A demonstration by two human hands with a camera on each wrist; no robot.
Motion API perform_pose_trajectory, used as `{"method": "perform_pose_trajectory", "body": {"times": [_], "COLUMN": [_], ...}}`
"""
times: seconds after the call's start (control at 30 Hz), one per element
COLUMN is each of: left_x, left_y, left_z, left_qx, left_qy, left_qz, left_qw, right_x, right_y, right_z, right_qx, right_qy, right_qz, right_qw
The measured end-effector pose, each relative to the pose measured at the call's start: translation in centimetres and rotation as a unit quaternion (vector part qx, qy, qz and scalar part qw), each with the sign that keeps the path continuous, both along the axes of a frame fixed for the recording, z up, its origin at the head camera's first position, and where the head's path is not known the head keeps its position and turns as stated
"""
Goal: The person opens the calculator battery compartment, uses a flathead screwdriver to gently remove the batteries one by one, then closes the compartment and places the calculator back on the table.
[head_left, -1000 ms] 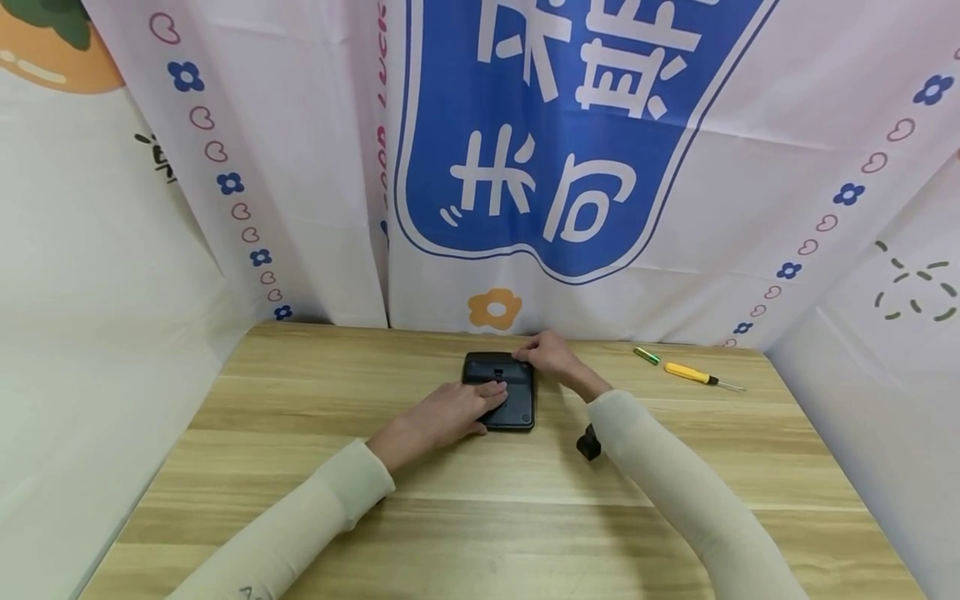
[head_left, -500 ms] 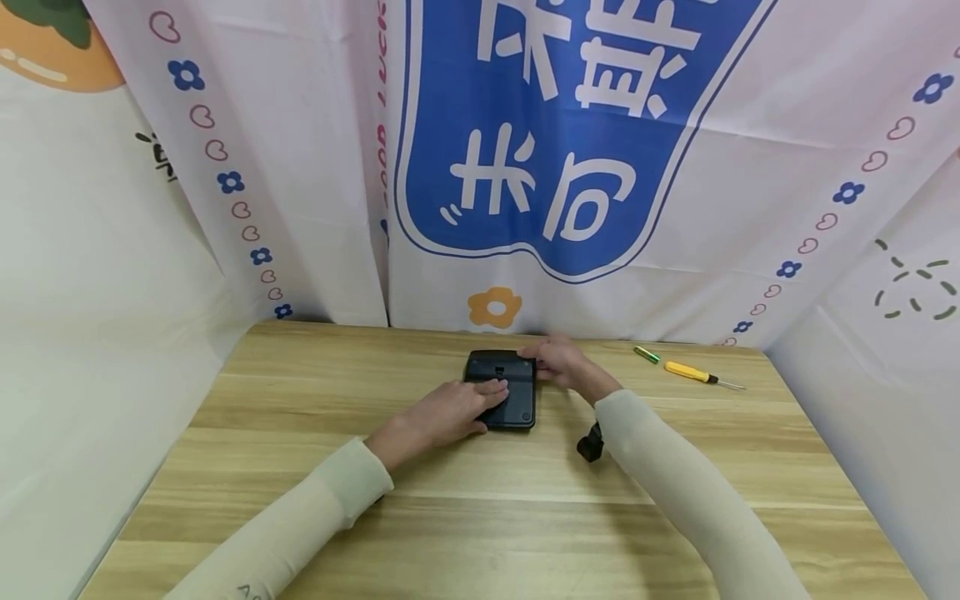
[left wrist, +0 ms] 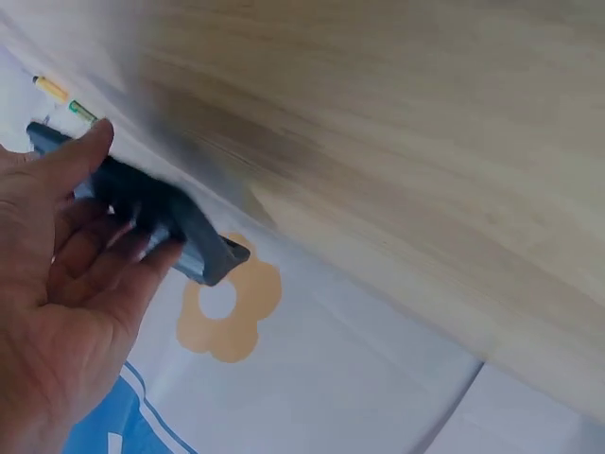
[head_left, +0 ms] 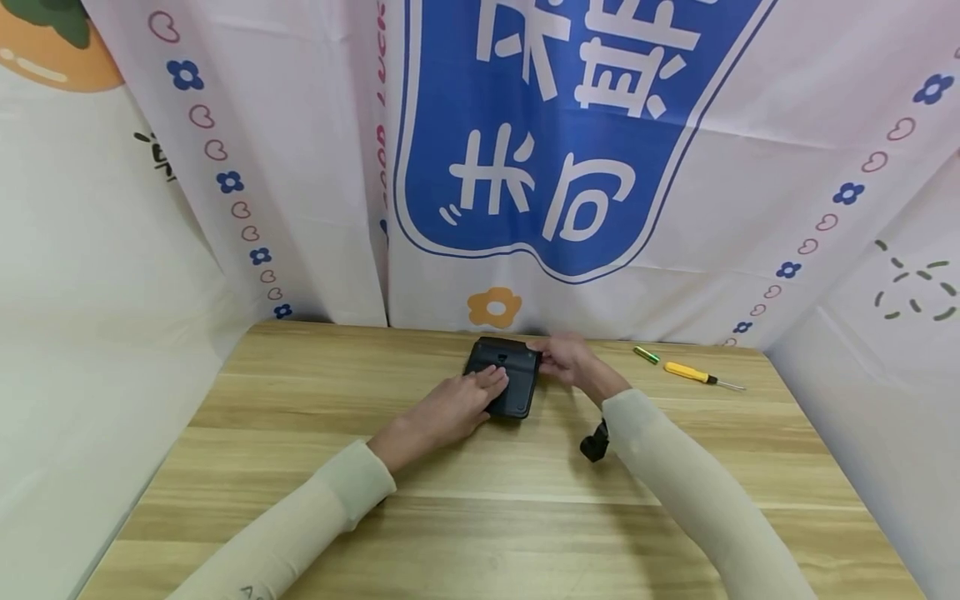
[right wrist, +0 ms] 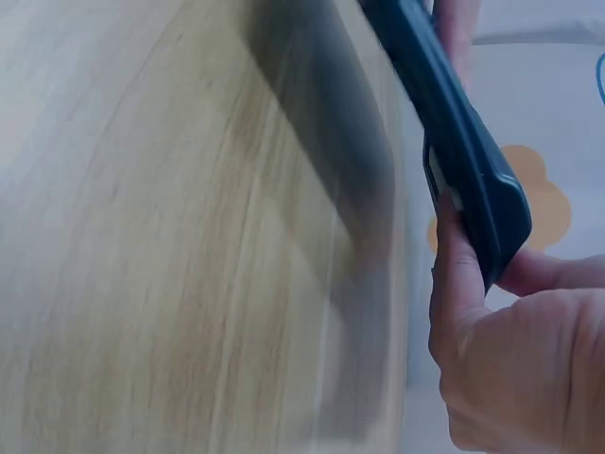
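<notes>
A black calculator (head_left: 519, 385) is held underside up near the table's back edge, and a small latch shows on its back. In the wrist views the calculator (right wrist: 465, 156) is off the table, tilted, with its shadow on the wood. My left hand (head_left: 453, 407) grips its left side; in the left wrist view the thumb is on one face and the fingers on the other. With thumb and fingers my right hand (head_left: 567, 360) pinches the far right corner. The calculator's front is mostly hidden.
To the right on the wooden table (head_left: 480, 533) lie a green battery (head_left: 646, 355) and a yellow-handled screwdriver (head_left: 690, 372). A printed cloth (head_left: 330, 250) hangs right behind the table's back edge. A black wrist device (head_left: 595, 444) shows below the right cuff.
The calculator has risen from the table, tilted, and shifted slightly back and right. The right hand moved right along its far corner and now pinches it; the left hand rose with it.
</notes>
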State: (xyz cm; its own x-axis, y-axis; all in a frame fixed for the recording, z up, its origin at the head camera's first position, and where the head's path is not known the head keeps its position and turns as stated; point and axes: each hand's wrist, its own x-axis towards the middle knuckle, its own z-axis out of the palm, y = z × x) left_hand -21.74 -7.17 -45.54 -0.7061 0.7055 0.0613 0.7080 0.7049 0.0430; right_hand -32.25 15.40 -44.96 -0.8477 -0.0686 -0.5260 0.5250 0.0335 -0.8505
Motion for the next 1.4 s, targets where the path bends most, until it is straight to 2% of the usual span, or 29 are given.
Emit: {"method": "perform_pose_trajectory", "body": {"times": [0.27, 0.47, 0.67, 0.87, 1.0, 1.2, 1.3, 1.4], "left_x": [0.3, 0.3, 0.4, 0.2, 0.2, 0.1, -0.1, -0.2], "left_y": [0.6, 0.6, 0.4, 0.1, 0.1, -0.2, -0.3, -0.3], "left_z": [0.2, 0.0, 0.1, 0.4, 0.5, 0.3, 0.3, 0.5], "left_qx": [-0.012, -0.033, -0.044, -0.022, 0.008, 0.076, 0.118, 0.185], "left_qy": [0.079, 0.152, 0.176, 0.208, 0.211, 0.203, 0.187, 0.152], "left_qz": [0.007, 0.001, 0.001, 0.008, 0.012, 0.019, 0.037, 0.063], "left_qw": [0.9967, 0.9879, 0.9834, 0.9778, 0.9774, 0.9760, 0.9746, 0.9688], "right_x": [0.2, 0.3, 0.3, 0.6, 0.6, 0.9, 1.1, 1.3], "right_y": [0.1, 0.1, -0.1, -0.5, -0.6, -0.5, -0.6, -0.7], "right_z": [0.4, 0.5, 0.4, 0.7, 0.9, 1.1, 1.2, 1.2], "right_qx": [-0.044, -0.071, -0.082, -0.093, -0.090, -0.067, -0.053, -0.033], "right_qy": [-0.011, -0.023, -0.025, -0.006, 0.019, 0.046, 0.067, 0.093], "right_qz": [-0.018, -0.033, -0.049, -0.066, -0.061, -0.027, 0.000, 0.026], "right_qw": [0.9988, 0.9967, 0.9951, 0.9934, 0.9939, 0.9963, 0.9964, 0.9948]}}
